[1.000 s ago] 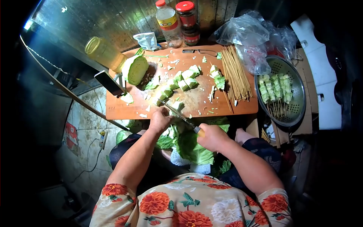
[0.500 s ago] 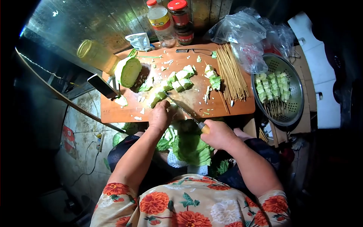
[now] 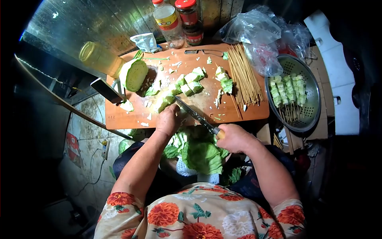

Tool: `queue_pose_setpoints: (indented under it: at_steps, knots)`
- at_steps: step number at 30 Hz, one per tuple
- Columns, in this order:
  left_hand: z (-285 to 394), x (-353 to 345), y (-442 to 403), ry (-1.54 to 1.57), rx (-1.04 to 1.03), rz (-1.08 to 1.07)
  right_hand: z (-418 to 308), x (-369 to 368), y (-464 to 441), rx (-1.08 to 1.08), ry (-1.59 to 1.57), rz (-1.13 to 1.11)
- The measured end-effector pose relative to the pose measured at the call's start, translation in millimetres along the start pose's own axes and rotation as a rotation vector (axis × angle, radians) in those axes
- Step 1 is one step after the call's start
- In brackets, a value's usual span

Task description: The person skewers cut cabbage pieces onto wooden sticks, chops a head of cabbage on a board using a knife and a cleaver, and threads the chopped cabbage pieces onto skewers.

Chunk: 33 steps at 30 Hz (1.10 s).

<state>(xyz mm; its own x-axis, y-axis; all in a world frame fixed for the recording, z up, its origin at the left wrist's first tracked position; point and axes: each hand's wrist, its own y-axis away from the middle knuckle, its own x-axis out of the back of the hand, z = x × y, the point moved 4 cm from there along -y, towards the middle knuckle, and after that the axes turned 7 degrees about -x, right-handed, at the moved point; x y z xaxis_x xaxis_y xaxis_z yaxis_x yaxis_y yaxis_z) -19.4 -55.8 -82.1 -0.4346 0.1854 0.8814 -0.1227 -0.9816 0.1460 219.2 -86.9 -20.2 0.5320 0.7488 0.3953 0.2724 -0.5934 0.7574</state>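
My right hand (image 3: 235, 138) is wrapped round the wooden handle of a knife (image 3: 195, 116). The blade slants up and left across the near side of the cutting board (image 3: 139, 114), its tip close to my left hand (image 3: 169, 118). Closed fingers of that left hand press on a strip of cabbage (image 3: 162, 102) at the board's near half; the fingertips are partly hidden. Just beyond lie several cut cabbage chunks (image 3: 194, 87). A cut cabbage head (image 3: 134, 75) rests at the board's left. Loose cabbage leaves (image 3: 203, 157) lie below the board, between my knees.
Bamboo skewers (image 3: 244, 77) are heaped on the board's right, beside a partly threaded cabbage skewer (image 3: 224, 81). A metal colander (image 3: 310, 115) holds several cabbage skewers. A phone (image 3: 106, 91), glass jar (image 3: 99, 59), bottle (image 3: 169, 24) and plastic bags (image 3: 258, 36) surround the board.
My right hand has drawn the knife slightly right and toward me, and the blade has turned to show more of its flat side. My left hand stays on the cabbage strip.
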Motion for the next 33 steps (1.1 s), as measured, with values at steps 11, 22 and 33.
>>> queue_pose_setpoints:
  at_steps: [11, 22, 33]
  knots:
    - [-10, -2, -4, 0.294, 0.148, 0.095, 11, -27, -24, 0.053, 0.053, 0.211]
    - [-18, 17, -9, 0.607, 0.348, 0.053, -7, 12, 28, 0.027, 0.088, 0.148]
    - [19, 113, 17, 1.079, 0.198, 0.280, 3, -53, 13, 0.223, 0.666, 0.023]
